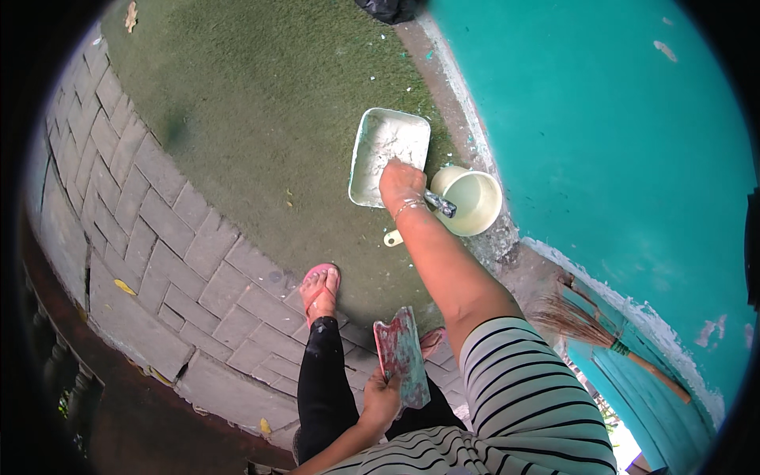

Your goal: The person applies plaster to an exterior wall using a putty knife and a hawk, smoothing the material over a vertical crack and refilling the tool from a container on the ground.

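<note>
My right hand [402, 184] is closed over the near right part of a white rectangular tray [361, 158]. A pale, lumpy paste [394, 133] lies in that tray. From the outer side of this fist sticks a dark, paint-smeared tool handle [441, 204]; the tool's other end is hidden by the hand. Low in front of my body, my left hand [381, 398] grips a flat board [402, 356] by its lower left edge. The board is smeared red and grey, with a notched upper edge.
A cream dipper [489, 207] with pale liquid stands beside the tray, near the turquoise wall [586, 119]. A stick broom [609, 340] leans at the right. My feet, in pink flip-flops [323, 293], are by grey paving [182, 229] and green turf [261, 119]. A black bag [386, 8] lies at the top.
</note>
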`<state>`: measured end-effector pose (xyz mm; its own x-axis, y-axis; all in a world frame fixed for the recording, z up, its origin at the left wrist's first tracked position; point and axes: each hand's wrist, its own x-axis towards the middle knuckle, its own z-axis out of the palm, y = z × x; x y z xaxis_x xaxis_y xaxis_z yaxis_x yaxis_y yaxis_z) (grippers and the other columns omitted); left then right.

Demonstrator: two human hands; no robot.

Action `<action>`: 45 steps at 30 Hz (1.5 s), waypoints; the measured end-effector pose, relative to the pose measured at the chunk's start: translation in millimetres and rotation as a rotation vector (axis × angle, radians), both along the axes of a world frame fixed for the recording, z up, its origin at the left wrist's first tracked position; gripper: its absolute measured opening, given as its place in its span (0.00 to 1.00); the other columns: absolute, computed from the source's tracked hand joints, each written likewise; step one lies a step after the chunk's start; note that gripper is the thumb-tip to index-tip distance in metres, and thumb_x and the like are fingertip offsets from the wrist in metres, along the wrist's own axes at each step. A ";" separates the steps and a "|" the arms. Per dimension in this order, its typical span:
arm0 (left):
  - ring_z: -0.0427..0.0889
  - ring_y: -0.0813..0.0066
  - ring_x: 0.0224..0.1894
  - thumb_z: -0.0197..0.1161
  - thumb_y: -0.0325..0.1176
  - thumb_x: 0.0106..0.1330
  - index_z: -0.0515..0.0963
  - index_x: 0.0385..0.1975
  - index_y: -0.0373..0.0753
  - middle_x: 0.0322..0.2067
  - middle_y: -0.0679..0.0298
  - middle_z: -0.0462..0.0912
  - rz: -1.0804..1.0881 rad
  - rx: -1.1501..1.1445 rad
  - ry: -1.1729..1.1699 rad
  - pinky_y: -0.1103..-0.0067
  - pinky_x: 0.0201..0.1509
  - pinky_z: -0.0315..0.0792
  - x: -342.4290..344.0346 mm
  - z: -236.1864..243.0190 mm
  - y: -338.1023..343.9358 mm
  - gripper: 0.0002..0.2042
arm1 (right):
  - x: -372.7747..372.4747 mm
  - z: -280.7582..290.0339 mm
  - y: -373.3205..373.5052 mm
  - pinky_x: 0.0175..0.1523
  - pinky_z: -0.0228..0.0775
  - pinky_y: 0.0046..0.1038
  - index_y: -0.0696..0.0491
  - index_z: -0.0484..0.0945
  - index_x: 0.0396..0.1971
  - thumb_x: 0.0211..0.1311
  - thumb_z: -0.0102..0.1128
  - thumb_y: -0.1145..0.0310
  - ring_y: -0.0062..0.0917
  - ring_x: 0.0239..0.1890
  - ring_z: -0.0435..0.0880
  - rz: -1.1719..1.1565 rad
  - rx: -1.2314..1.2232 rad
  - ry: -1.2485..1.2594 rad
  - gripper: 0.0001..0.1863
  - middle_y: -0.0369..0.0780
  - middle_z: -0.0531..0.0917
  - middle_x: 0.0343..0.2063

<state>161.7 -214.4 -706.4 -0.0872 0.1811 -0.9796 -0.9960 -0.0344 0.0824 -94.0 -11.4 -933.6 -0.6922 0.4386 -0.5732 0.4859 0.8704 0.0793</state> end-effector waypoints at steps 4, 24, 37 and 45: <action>0.76 0.80 0.38 0.53 0.23 0.68 0.74 0.44 0.32 0.38 0.64 0.81 -0.068 -0.012 0.027 0.81 0.45 0.70 -1.1 -1.8 -2.9 0.08 | -2.9 -2.1 7.1 0.46 0.78 0.32 0.51 0.86 0.35 0.62 0.54 0.60 0.33 0.42 0.87 -0.001 -0.019 -0.147 0.14 0.43 0.87 0.37; 0.77 0.79 0.38 0.54 0.23 0.68 0.74 0.46 0.32 0.39 0.63 0.82 0.008 0.009 -0.016 0.80 0.46 0.70 -7.6 2.6 1.6 0.09 | -15.3 16.8 -1.9 0.57 0.73 0.36 0.57 0.67 0.60 0.71 0.43 0.69 0.49 0.54 0.76 -0.116 -0.055 -0.015 0.20 0.51 0.70 0.56; 0.76 0.80 0.38 0.54 0.23 0.68 0.73 0.46 0.34 0.38 0.64 0.80 0.072 0.028 -0.041 0.80 0.45 0.70 -6.8 3.3 6.5 0.08 | 2.9 26.3 -3.9 0.54 0.75 0.39 0.58 0.76 0.54 0.67 0.48 0.68 0.43 0.51 0.82 -0.211 -0.106 -0.122 0.19 0.52 0.79 0.51; 0.77 0.79 0.39 0.53 0.21 0.67 0.73 0.45 0.34 0.38 0.64 0.81 0.031 0.020 0.024 0.81 0.46 0.70 7.3 -0.2 3.5 0.09 | 29.8 69.0 26.1 0.52 0.75 0.41 0.60 0.84 0.39 0.58 0.54 0.73 0.48 0.47 0.83 -0.005 -0.376 -0.080 0.13 0.55 0.83 0.41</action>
<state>169.1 -210.9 -706.6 -0.1170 0.1976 -0.9733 -0.9921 -0.0672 0.1057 -64.2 14.7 -864.6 -0.6372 0.1902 -0.7469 0.4951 0.8437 -0.2075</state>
